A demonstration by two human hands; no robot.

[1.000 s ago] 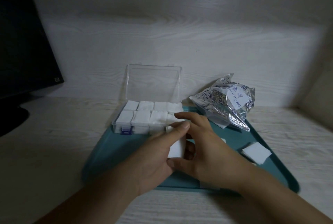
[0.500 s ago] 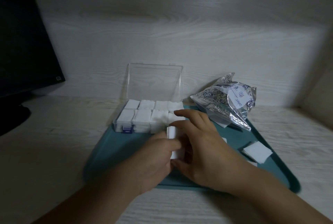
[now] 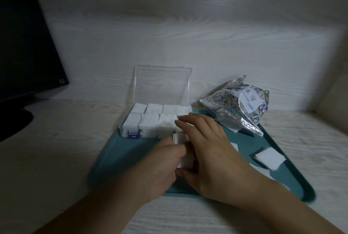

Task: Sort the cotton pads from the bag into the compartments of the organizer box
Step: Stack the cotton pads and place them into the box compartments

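Observation:
A clear organizer box (image 3: pixel 131 128) with its lid up stands at the back of a teal tray (image 3: pixel 120 156); white cotton pads fill the compartments I can see. Just in front of the box's right end, my left hand (image 3: pixel 162 168) and my right hand (image 3: pixel 211 151) together hold a small upright stack of cotton pads (image 3: pixel 181 151). My right fingers curl over the stack's top and reach the box's front right compartment. A crumpled silvery bag (image 3: pixel 237 109) lies at the tray's back right. More loose pads (image 3: pixel 269 158) lie on the tray's right side.
A dark monitor (image 3: pixel 24 45) on its stand occupies the far left of the pale wooden desk (image 3: pixel 56 158). A wooden back wall rises right behind the box and bag. A side wall closes in at the far right.
Both hands have carried the stack of pads a little farther from me, toward the box's front right compartment. The stack has turned more upright between my fingers.

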